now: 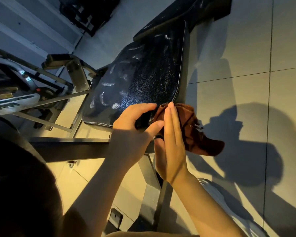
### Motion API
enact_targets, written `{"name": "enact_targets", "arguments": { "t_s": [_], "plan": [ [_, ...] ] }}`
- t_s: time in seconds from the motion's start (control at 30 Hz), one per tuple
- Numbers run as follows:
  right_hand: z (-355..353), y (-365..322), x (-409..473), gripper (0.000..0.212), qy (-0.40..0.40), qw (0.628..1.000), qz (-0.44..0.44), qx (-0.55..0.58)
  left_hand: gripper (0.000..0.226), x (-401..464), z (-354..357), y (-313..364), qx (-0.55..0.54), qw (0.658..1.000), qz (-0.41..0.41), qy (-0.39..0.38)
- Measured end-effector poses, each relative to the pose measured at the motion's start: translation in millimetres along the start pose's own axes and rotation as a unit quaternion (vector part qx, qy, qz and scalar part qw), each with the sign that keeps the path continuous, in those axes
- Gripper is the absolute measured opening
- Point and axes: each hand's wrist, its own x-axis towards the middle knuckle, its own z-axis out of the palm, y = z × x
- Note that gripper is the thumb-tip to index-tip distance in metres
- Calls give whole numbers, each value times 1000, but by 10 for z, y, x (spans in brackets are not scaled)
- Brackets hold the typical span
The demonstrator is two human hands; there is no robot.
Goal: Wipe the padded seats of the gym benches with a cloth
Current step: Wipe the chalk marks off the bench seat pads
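The left hand (135,132) is seen at the near corner of the padded seat (143,79), its fingers and thumb curled toward the edge of a brown cloth (191,129); whether the cloth is actually pinched by this hand cannot be told, as the contact is hidden. The right hand (171,144) is held just beside the left, fingers straight and pressed together, laid flat against the near side of the cloth. The cloth is bunched and lies beyond the right hand's fingers, at the seat's near right corner, with part of it hanging past the seat edge over the floor (246,48). The seat is dark, glossy and cracked, and pale smear marks are noted on its surface ahead of the left hand. A second dark pad (186,12) is observed farther ahead of both hands, in line with the seat. The metal frame (72,147) of the bench is seen below and to the left of the hands. Further gym equipment (15,93) is noted well to the left of the left hand. Shadows of the arms and cloth are cast on the floor to the right of the right hand.
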Motion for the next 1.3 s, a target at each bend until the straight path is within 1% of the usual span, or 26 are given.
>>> {"name": "enact_targets", "arguments": {
  "t_s": [0.07,0.13,0.23,0.33,0.37,0.47,0.53,0.6,0.67,0.73,0.8,0.83,0.87,0.9,0.93,0.97,1.0,1.07,1.1,1.17,1.23,1.3],
  "plan": [
    [-42,-54,18,61,-8,999,20,35,19,70,71,54,37,999,19,19],
    [-84,-90,26,61,0,997,45,64,10,111,95,45,16,999,8,42],
    [-162,-97,94,51,53,992,98,51,4,122,78,52,-47,997,-37,51],
    [-279,-38,236,43,134,982,134,5,5,138,43,59,-78,994,-44,63],
    [-316,2,297,45,142,979,147,7,5,142,29,64,-74,994,-42,62],
    [-419,73,490,48,69,980,187,-12,3,132,0,62,-75,995,-46,39],
    [-511,129,576,49,32,981,185,-45,2,115,-15,46,-74,995,-58,29],
    [-609,146,633,47,20,977,197,-77,1,107,-26,21,-75,995,-67,26],
    [-621,135,618,42,47,968,230,-84,3,90,-30,2,-68,995,-65,25],
    [-491,78,514,34,89,966,227,-84,3,67,-31,-9,-41,997,-58,21],
    [-318,-28,365,40,112,964,234,-58,6,42,-48,-39,-15,999,-43,18],
    [-253,-87,302,47,115,961,244,-53,8,33,-72,-61,-20,999,-41,20],
    [-211,-133,245,55,119,960,244,-72,9,25,-110,-87,-38,998,-45,22],
    [-189,-185,206,61,127,957,233,-116,8,19,-155,-118,-54,997,-44,23],
    [-178,-211,169,64,136,954,215,-162,7,13,-203,-146,-62,997,-37,21],
    [-170,-241,131,65,147,952,198,-181,6,9,-248,-169,-59,998,-31,15],
    [-163,-274,98,63,158,954,188,-174,6,4,-284,-183,-59,998,-32,9],
    [-148,-316,19,51,168,964,154,-137,7,11,-324,-201,-65,997,-39,4],
    [-144,-312,-25,46,162,969,144,-122,7,24,-329,-203,-65,997,-41,-1],
    [-178,-252,-58,46,131,975,148,-102,11,61,-322,-176,-59,996,-53,-30],
    [-277,-112,-6,42,100,973,156,-136,9,105,-331,-109,-49,995,-50,-66],
    [-422,46,85,26,82,968,147,-185,7,151,-356,-28,-27,995,-24,-89]
  ]
}}
